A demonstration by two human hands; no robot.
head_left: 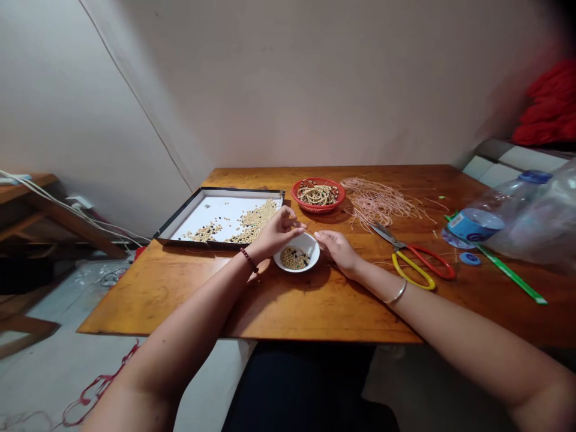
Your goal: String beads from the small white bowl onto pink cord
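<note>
Over the white bowl (314, 262), my left hand (276, 233) is closed in a pinch, thumb against forefinger. My right hand (336, 249) pinches just right of the bowl's rim, its fingertips close to those of the left. Whatever lies between the fingers is too small to make out. Inside the bowl are small beige beads (294, 258) with some dark ones among them. A shallow black-edged tray (204, 207) with a white bottom stands to the left, with many loose beads spread over it.
Beaded strings fill a red basket (318, 209) behind the bowl. Pale pink cords (380, 201) lie right of it. Scissors (405, 252) with red and yellow handles rest near my right wrist. Farther right are a plastic bottle (517, 204), a blue cap (470, 258) and a green strip (513, 276).
</note>
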